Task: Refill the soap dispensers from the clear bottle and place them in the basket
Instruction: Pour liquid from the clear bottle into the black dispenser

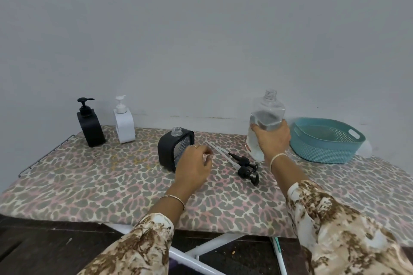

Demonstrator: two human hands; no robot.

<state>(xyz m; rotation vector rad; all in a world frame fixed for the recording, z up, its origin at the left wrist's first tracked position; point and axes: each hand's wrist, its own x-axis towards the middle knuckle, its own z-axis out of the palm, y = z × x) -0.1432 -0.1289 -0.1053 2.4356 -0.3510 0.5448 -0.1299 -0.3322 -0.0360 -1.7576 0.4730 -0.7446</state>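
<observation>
My right hand [272,138] grips the uncapped clear bottle [266,116], partly filled with clear liquid, upright above the table. My left hand [194,164] hovers with loosely curled fingers beside a black dispenser [172,150] whose neck is open and pump is off; whether it touches the dispenser is unclear. Two black pumps with clear tubes [244,166] lie on the cloth between my hands. A black dispenser [90,124] and a white dispenser [123,124], both with pumps on, stand at the back left. The teal basket [326,140] sits at the right.
The table [89,176] is an ironing board with a leopard-print cover, its metal rail at the left end. A grey wall stands right behind it. White legs and dark floor show below the front edge.
</observation>
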